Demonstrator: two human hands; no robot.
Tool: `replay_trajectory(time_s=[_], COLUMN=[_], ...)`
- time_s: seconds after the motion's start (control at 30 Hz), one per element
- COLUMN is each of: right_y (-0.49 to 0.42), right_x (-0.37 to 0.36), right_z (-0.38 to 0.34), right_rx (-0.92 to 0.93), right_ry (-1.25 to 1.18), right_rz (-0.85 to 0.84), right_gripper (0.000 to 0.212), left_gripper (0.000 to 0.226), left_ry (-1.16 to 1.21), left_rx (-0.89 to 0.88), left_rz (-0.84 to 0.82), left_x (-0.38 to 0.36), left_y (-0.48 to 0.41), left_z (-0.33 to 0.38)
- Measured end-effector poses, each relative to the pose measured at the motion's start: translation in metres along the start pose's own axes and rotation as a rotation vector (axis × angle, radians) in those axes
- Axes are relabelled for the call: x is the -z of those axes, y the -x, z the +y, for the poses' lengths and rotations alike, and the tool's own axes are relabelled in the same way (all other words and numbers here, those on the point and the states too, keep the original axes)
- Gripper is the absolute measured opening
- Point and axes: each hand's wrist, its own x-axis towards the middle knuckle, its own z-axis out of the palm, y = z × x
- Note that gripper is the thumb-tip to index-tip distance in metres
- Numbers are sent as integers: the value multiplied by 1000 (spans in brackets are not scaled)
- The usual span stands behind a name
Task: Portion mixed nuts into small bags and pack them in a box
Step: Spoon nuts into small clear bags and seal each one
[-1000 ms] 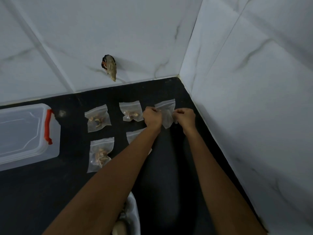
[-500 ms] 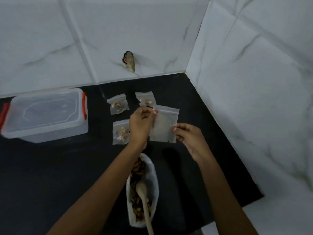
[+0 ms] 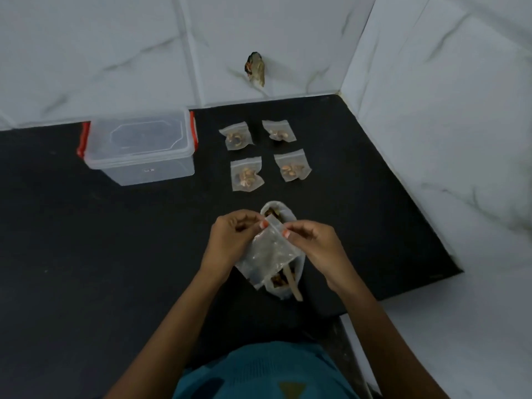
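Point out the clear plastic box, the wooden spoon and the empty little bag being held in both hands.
clear plastic box (image 3: 141, 145), head view, on the middle of its lid.
wooden spoon (image 3: 294, 286), head view, on the bare part of its handle.
empty small bag (image 3: 269, 251), head view, on its clear middle.

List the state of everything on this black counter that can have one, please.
Clear plastic box with red latches: lid on.
Four small clear bags: filled with nuts, lying flat.
Small clear zip bag: empty, pinched at its top by left hand and right hand.
Large clear bag of mixed nuts: open, wooden spoon inside.
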Motion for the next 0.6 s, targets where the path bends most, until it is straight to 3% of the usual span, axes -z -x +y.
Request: replay_trajectory(time_s=[0.13,0.27,0.33,0.47,0.6], right_y=[16,22,22,23,23], right_x=[-15,-29,-35,-46,-51], right_z=[12,17,17,13,9], right_rx=[-35,-88,-87,-74,-64], right_ry=[30,32,34,8,5], right_rz=[-9,46,79,60,10], right_gripper=[11,10,8,6,4], left_gripper=[11,22,17,2,8], left_ry=[-166,-417,-327,-98,24], left_rx=[-84,-326,-328,-168,-86], left_rz=[-26,234,267,143,96], left_x=[13,10,7,5,13], left_y=[13,28,40,50,49], left_z=[-12,-22,-22,-22,-21])
